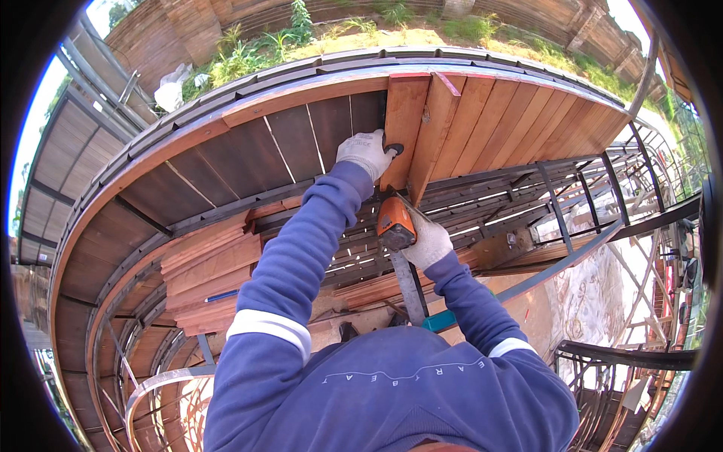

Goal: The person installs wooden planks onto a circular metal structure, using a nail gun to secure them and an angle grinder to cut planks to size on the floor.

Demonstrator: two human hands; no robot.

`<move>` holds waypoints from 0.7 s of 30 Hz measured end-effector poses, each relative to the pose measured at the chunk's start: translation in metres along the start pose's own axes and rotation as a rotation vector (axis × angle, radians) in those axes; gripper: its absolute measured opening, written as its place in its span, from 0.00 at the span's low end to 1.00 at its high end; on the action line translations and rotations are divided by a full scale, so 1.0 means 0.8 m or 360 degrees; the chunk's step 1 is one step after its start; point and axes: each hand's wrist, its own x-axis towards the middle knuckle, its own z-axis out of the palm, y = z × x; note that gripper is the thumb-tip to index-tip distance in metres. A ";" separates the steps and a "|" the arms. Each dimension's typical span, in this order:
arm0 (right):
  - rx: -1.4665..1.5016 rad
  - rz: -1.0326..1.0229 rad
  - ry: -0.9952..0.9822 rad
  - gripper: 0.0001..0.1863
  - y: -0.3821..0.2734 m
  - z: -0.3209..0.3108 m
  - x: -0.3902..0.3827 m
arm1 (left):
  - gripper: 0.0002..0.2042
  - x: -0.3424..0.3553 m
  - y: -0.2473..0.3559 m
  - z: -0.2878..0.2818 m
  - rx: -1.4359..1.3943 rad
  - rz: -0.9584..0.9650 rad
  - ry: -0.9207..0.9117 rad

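Observation:
My left hand (367,154), in a white glove, is closed round a small black rounded piece (394,149) against a reddish wooden plank (405,113). The exact kind of that piece is hard to make out. A second plank (433,128) stands tilted on its edge just to the right. Below the planks' near ends, my right hand (429,239), also gloved, grips an orange and dark grey power tool (396,224). Its working end is hidden under the plank ends, and most of my right fingers lie behind its body.
Reddish boards (520,124) line the curved frame to the right; dark panels (275,147) with narrow gaps fill it to the left. Loose planks (211,279) are stacked at left, with a blue pencil-like stick (221,296) on them. A dark metal framework (557,203) stands at right.

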 end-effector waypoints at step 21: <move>-0.0060 -0.0503 0.0144 0.34 -0.030 -0.073 -0.053 | 0.24 0.001 0.006 0.009 -0.0001 -0.0087 0.0052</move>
